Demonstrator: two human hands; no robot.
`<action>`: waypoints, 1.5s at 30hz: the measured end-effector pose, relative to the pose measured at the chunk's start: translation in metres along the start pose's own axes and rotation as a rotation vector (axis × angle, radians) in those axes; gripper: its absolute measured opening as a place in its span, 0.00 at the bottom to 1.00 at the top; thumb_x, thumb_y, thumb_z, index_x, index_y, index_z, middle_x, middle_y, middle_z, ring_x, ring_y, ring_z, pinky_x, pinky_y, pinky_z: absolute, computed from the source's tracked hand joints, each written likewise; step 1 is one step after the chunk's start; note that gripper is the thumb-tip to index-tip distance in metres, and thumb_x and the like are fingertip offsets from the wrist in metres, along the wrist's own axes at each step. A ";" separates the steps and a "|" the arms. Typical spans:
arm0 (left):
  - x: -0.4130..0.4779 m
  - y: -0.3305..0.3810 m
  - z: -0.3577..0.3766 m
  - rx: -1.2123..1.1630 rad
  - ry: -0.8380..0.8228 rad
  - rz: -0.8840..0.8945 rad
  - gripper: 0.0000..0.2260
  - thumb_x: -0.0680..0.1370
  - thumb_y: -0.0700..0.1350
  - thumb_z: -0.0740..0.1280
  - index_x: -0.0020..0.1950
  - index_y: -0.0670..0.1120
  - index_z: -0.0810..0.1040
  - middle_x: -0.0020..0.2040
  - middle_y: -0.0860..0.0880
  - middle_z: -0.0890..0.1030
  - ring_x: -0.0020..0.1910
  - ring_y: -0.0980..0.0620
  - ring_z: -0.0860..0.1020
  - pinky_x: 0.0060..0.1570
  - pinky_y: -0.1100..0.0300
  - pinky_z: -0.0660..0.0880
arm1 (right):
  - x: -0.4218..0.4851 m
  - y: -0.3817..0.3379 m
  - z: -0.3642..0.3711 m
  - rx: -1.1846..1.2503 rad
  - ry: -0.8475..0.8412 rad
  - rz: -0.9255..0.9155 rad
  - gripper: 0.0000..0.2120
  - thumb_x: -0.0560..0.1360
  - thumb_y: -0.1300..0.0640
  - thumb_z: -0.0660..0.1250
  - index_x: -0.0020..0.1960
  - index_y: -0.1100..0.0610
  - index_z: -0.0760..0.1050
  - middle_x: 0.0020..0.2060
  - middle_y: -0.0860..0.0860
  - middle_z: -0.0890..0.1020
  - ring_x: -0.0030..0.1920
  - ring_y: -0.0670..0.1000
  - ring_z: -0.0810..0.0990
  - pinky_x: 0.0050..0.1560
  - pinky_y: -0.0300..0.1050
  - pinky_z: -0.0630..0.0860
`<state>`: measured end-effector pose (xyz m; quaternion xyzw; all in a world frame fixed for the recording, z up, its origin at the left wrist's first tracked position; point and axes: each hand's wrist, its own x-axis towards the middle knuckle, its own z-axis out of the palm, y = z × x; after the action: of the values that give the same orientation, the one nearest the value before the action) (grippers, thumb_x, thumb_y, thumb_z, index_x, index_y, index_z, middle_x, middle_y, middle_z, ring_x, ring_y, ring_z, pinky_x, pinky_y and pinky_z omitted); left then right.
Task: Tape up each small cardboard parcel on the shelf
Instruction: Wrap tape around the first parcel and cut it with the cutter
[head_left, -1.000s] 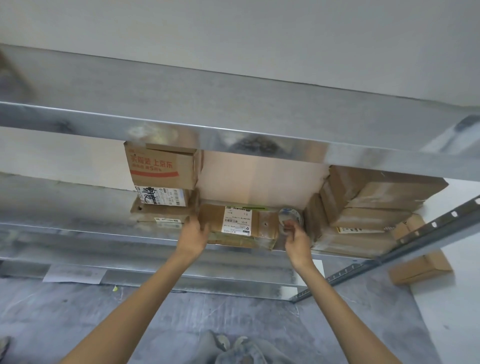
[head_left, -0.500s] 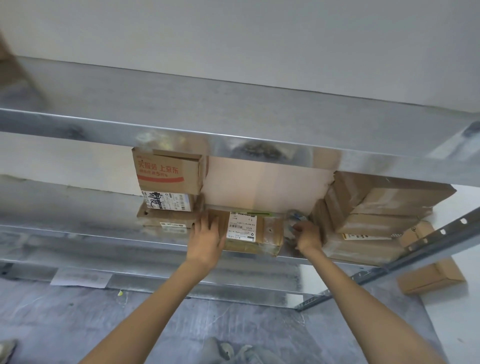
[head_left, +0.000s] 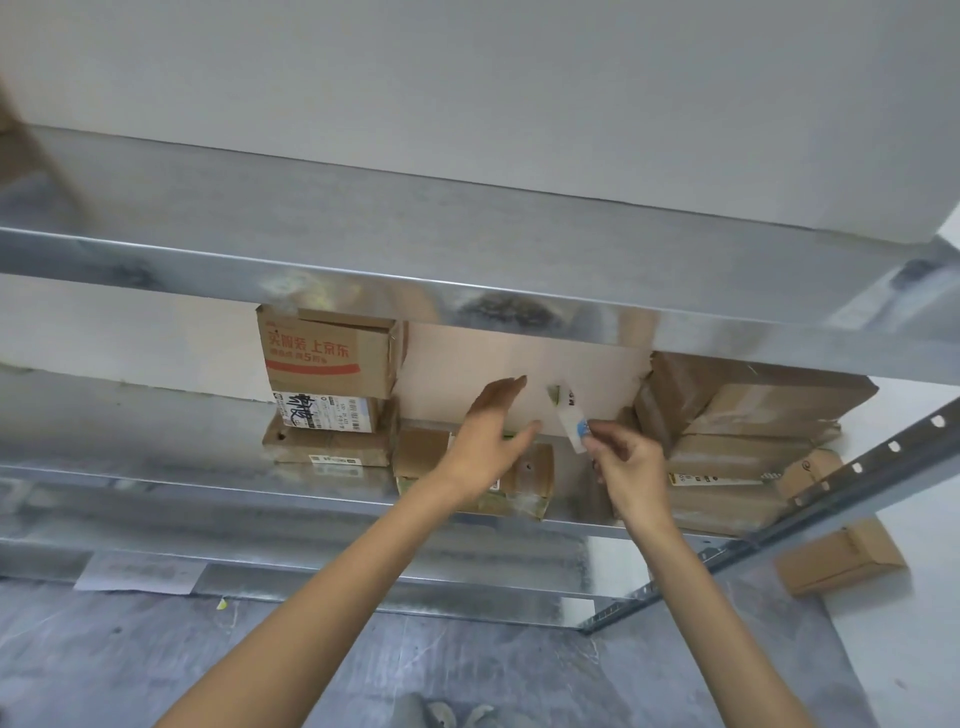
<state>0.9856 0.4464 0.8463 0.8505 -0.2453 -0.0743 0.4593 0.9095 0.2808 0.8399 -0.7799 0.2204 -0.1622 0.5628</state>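
A flat cardboard parcel (head_left: 530, 475) with a white label lies in the middle of the metal shelf (head_left: 311, 501). My left hand (head_left: 491, 441) hovers just above it, fingers apart and holding nothing. To its right, my right hand (head_left: 626, 465) is raised and pinches a narrow white object with blue print (head_left: 570, 418). This looks like the tape roll seen edge-on, held up in front of the back wall. Part of the parcel is hidden by my left hand.
A stack of three boxes (head_left: 327, 395) stands left of the parcel and a bigger stack of boxes (head_left: 753, 421) stands to its right. The upper shelf (head_left: 467, 275) overhangs closely. A perforated post (head_left: 857, 467) runs at the right, with a box (head_left: 836, 558) on the floor beyond.
My left hand has lifted off the parcel and opened. My right hand has risen from the shelf beside the parcel, bringing the white object up with it.
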 end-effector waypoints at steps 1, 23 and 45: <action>0.004 0.010 0.000 -0.071 -0.010 -0.030 0.28 0.79 0.51 0.66 0.76 0.47 0.62 0.73 0.49 0.65 0.72 0.52 0.64 0.71 0.60 0.61 | -0.005 -0.008 0.000 0.009 -0.017 -0.028 0.09 0.74 0.65 0.68 0.48 0.53 0.80 0.41 0.46 0.83 0.37 0.45 0.77 0.36 0.37 0.74; 0.010 0.027 -0.010 -0.737 -0.230 -0.566 0.27 0.78 0.66 0.55 0.57 0.44 0.76 0.44 0.40 0.82 0.39 0.45 0.83 0.50 0.52 0.80 | -0.026 -0.046 -0.014 0.134 -0.527 -0.060 0.18 0.76 0.48 0.63 0.64 0.52 0.74 0.58 0.47 0.81 0.61 0.43 0.76 0.65 0.41 0.70; 0.042 0.036 0.004 -0.184 0.157 0.052 0.05 0.75 0.41 0.68 0.40 0.50 0.77 0.44 0.52 0.80 0.46 0.54 0.77 0.51 0.52 0.76 | -0.014 -0.039 0.013 0.120 -0.391 -0.070 0.11 0.78 0.64 0.63 0.60 0.57 0.71 0.42 0.55 0.85 0.47 0.50 0.83 0.51 0.37 0.77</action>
<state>1.0084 0.4067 0.8773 0.8013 -0.2226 -0.0179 0.5551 0.9102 0.3092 0.8732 -0.7689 0.0698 -0.0399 0.6343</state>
